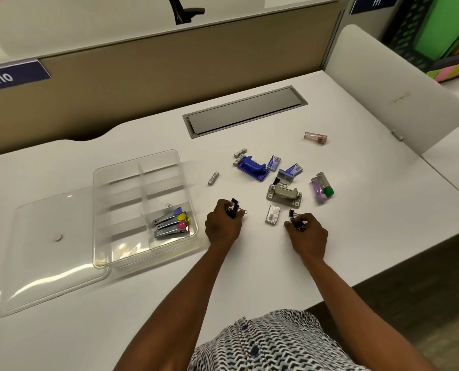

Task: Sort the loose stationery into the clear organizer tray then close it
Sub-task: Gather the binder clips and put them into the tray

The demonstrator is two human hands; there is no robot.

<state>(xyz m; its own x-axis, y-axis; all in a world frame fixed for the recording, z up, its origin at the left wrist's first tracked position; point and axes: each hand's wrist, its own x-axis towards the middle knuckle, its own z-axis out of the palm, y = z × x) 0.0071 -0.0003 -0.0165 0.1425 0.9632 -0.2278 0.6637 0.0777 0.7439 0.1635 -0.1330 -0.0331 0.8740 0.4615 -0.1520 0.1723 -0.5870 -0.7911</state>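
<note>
The clear organizer tray (108,178) sits open at left, its lid (49,253) lying flat beside it. One near-right compartment holds several nail clippers (171,223) with coloured tabs. My left hand (223,226) is closed around black binder clips (235,206) just right of the tray. My right hand (307,234) grips more black binder clips (298,224) on the table. Loose items lie beyond: a blue punch (251,168), a grey punch (284,196), staple boxes (273,214), small tubes (213,178) and purple and green containers (322,188).
A pink tube (316,137) lies apart at far right. A grey cable hatch (245,109) is set into the white desk behind the items. A beige partition runs along the back; a white divider (389,97) stands at right.
</note>
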